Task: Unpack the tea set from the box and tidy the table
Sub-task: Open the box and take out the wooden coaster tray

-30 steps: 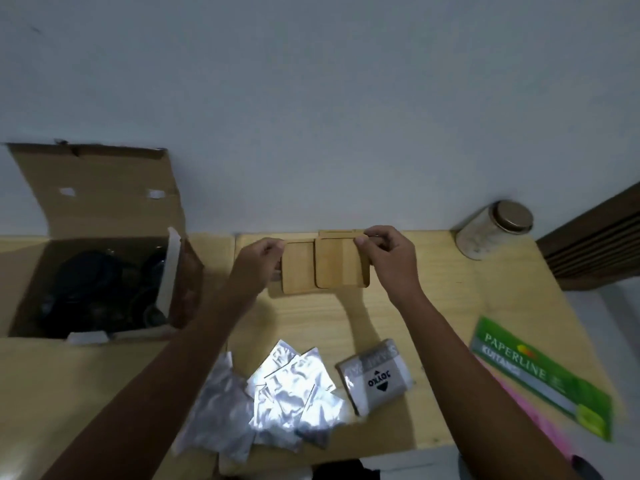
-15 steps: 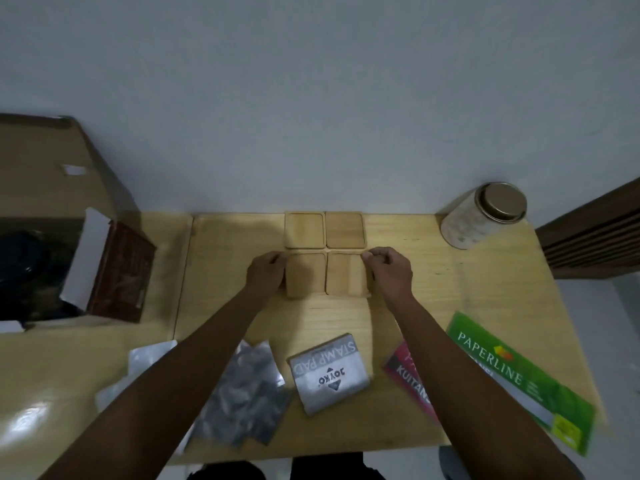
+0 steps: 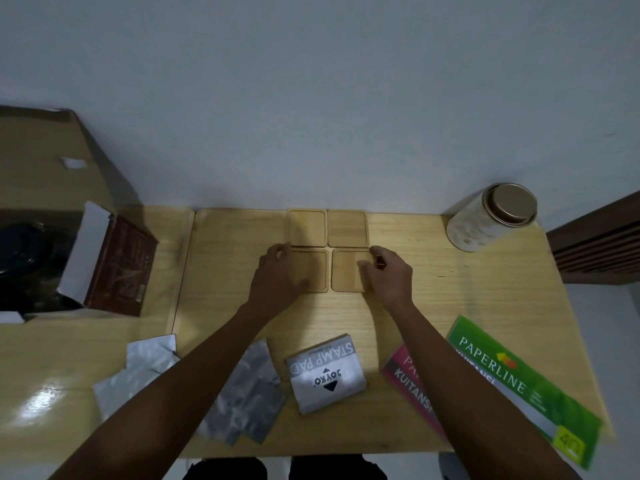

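1. Your four square wooden coasters lie flat in a two-by-two block at the far middle of the table [image 3: 485, 306], edges parallel to the table's edges. Being square, they show no long axis; each faces recessed side up.
2. The far-left coaster [image 3: 307, 227] and far-right coaster [image 3: 347, 228] sit just beside each other against the wall. The near-left coaster [image 3: 313, 268] and near-right coaster [image 3: 346, 270] sit just in front of them, with a narrow gap between the near pair.
3. Your left hand [image 3: 277, 277] rests on the left part of the near-left coaster, fingers lightly bent over its left edge. Whether it grips the coaster or only rests there, you cannot tell.
4. Your right hand [image 3: 388, 275] lies over the right part of the near-right coaster, fingers curled at its right edge and thumb on its top face, pinching it.
5. The cardboard box [image 3: 41, 161] stands open at the far left, its flap raised against the wall. Dark rounded items [image 3: 20, 244] lie inside; they are too dim to identify.
6. A brown inner carton [image 3: 121, 268] with a white flap leans out of the box's right side.
7. A cylindrical tin [image 3: 485, 220] with a metal lid stands at the far right.
8. Silver foil packets [image 3: 249, 396] lie loose at the near left, partly under your left forearm.
9. A stamp pad box [image 3: 325, 372] lies at the near middle. To its right lie a pink receipt book [image 3: 408, 379] and a green receipt book [image 3: 512, 379].
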